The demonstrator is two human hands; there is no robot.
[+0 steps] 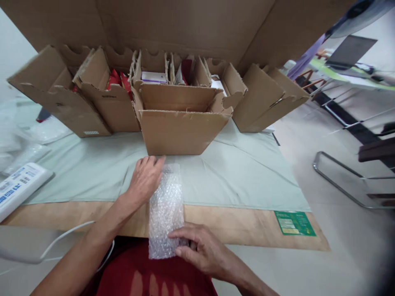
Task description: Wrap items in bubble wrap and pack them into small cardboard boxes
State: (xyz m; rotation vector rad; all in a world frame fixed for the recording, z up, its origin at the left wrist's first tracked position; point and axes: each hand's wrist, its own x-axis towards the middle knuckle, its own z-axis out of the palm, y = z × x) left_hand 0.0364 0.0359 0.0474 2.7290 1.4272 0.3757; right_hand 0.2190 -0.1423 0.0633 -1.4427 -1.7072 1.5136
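Bubble wrap (166, 205) lies flat, not rolled, at lower centre; right hand (203, 250) pinches its near end, left hand (146, 179) rests loosely open at its far end. Some boxes (185, 133) above hold items.

There are seven open-topped boxes (185, 132), one held bubble-wrap piece (167, 203), one green label (295, 223), one laptop (349, 51).

Right of the cloth (247, 176), a laptop (351, 51) is sitting open and, seemingly, a chair (378, 149) is standing.
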